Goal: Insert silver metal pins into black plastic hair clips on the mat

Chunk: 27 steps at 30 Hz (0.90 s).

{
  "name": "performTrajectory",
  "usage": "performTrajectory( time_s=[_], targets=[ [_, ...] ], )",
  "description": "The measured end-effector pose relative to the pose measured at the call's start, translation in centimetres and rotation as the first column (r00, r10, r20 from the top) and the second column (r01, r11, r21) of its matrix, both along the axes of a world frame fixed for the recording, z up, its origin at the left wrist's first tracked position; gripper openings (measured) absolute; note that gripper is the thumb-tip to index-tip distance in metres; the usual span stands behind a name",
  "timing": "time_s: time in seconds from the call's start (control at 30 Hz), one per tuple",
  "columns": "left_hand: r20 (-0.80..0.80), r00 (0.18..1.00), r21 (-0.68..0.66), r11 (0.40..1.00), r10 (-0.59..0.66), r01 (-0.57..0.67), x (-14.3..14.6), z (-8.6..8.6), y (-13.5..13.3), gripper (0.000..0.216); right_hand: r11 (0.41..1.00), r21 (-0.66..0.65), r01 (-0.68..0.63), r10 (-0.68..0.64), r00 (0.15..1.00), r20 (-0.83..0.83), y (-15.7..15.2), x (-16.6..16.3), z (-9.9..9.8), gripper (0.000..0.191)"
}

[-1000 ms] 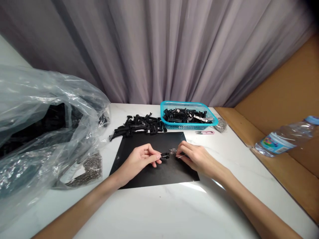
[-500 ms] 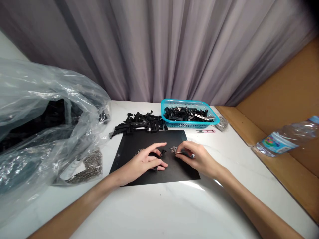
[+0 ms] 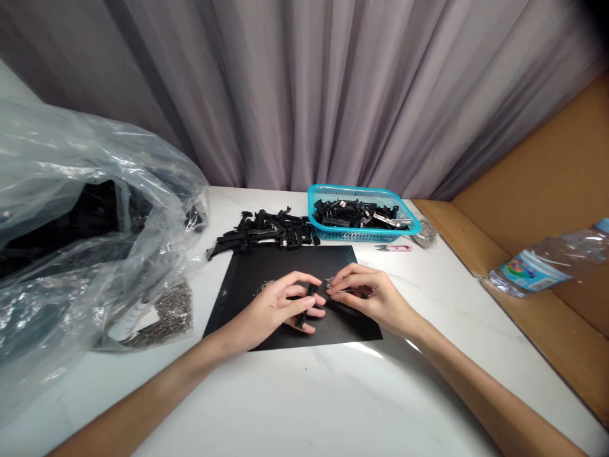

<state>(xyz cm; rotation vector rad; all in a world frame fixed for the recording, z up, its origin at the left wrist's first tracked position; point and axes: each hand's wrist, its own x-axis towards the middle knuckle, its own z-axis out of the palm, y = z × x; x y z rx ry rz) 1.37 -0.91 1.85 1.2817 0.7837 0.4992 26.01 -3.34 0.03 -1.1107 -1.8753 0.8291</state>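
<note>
My left hand (image 3: 278, 306) is closed on a narrow black plastic part (image 3: 301, 317), held tilted above a black mat (image 3: 337, 330). Fingers and thumb hide some of the part. Close by on the right, my right hand (image 3: 378, 295) pinches thin metal tweezers (image 3: 362, 291), mostly covered by the fingers. Its fingertips come near a small pile of tiny metal pieces (image 3: 328, 281) on the mat. More tiny metal pieces (image 3: 262, 287) lie behind my left hand, partly hidden.
Behind the mat lies a heap of black plastic parts (image 3: 266, 233), beside a blue basket (image 3: 366, 236) full of them. Pink thread snips (image 3: 394, 248) rest in front. Clear plastic bags (image 3: 162, 171) fill the left; a bottle (image 3: 537, 270) lies on cardboard (image 3: 537, 330) at right.
My right hand has shifted slightly left, closer to my left hand. The black part has turned in my left fingers and shows more of its length. The view has moved slightly.
</note>
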Motion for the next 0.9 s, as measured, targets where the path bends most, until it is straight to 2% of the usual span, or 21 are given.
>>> performTrajectory(
  time_s=[0.13,0.3,0.37,0.43,0.53,0.67,0.77,0.9],
  targets=[
    [-0.004,1.0,0.004,1.0,-0.019,0.019,-0.1,-0.2,-0.1,0.044,0.999,-0.034,0.035,-0.036,0.998,-0.05,0.2,-0.1,-0.5,0.013],
    [-0.022,0.991,-0.025,0.991,-0.132,0.131,-0.6,-0.5,-0.2,0.074,0.985,-0.174,-0.007,-0.024,0.984,-0.174,0.2,-0.2,-0.6,0.016],
    [-0.026,0.987,-0.035,0.987,-0.157,0.156,-0.6,-0.8,-0.3,0.077,0.974,-0.225,-0.01,-0.039,0.977,-0.212,0.3,-0.3,-0.3,0.02],
    [-0.043,0.989,0.013,0.989,-0.143,0.144,-0.5,-1.1,-0.4,0.075,0.967,-0.256,-0.001,-0.063,0.968,-0.241,0.3,-0.4,-0.1,0.024],
    [-0.094,0.993,0.173,0.981,-0.074,0.09,-0.1,-1.3,-0.8,0.072,0.964,-0.265,0.01,-0.086,0.957,-0.278,0.3,-0.7,-0.1,0.028],
    [-0.127,0.992,0.359,0.931,-0.022,0.067,0.2,-1.0,-1.4,0.068,0.974,-0.219,0.055,-0.108,0.965,-0.237,-0.2,-1.1,-0.3,0.031],
    [-0.119,0.993,0.426,0.903,0.001,0.05,0.2,-0.7,-1.6,0.067,0.987,-0.125,0.105,-0.126,0.976,-0.179,-0.7,-1.3,-0.1,0.026],
    [-0.12,0.991,0.525,0.851,0.061,0.011,0.1,-0.3,-1.7,0.068,0.993,0.024,0.115,-0.106,0.968,-0.227,-1.1,-1.6,0.6,0.013]
  ],
)
